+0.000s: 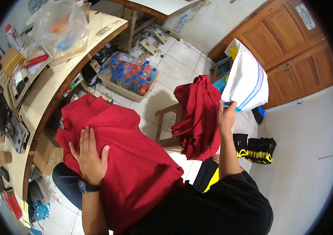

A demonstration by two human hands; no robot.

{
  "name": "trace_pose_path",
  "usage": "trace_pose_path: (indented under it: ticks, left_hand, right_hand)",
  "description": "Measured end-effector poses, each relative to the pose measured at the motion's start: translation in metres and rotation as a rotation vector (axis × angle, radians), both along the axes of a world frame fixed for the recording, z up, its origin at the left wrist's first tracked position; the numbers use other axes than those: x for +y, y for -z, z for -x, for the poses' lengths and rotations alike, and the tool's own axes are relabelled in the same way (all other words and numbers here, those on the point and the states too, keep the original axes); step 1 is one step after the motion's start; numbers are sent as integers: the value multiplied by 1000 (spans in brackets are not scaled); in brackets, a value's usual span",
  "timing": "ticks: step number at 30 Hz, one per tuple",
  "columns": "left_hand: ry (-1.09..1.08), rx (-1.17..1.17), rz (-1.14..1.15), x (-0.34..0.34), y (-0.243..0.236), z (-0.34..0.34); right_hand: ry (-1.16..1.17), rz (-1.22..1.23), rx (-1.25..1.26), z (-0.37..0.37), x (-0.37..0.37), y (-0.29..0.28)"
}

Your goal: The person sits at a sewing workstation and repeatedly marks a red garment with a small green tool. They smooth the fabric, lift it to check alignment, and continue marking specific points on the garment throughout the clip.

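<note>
While my left hand [89,156] lies flat, fingers spread and gripping nothing, on the red garment [135,156] across my lap, my right hand [226,116] pinches the lower edge of the white striped bag [249,80] just beside the red pile [198,117] heaped on the wooden stool [166,111]. I judge the work midway: one garment in hand, one pile done, one bag, two stacks of black-and-yellow pieces [254,149] on the floor, one crate of capped bottles [129,76].
</note>
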State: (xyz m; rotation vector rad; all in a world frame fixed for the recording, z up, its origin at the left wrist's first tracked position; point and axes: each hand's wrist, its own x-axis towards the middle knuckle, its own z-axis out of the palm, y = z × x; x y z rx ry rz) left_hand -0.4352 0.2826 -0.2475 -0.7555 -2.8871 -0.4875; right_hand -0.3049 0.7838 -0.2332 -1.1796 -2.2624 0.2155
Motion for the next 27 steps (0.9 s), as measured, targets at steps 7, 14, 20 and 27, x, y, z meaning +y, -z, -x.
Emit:
trace_pose_path:
  ticks: [7,14,20,27]
  left_hand:
    - [161,21,-257,9,-32,-21]
    - [358,-344,-694,46,-74,-35]
    - [643,-420,-856,140,-124,-65]
    - [199,-477,-1668,80,-128,-52]
  right_hand:
    - [-10,23,-91,-46,48,35]
    - [-573,868,1165,-12,-5,-117]
    - [-955,1034,1110,54,-153,-252]
    - [-1590,958,585,97,-260,-217]
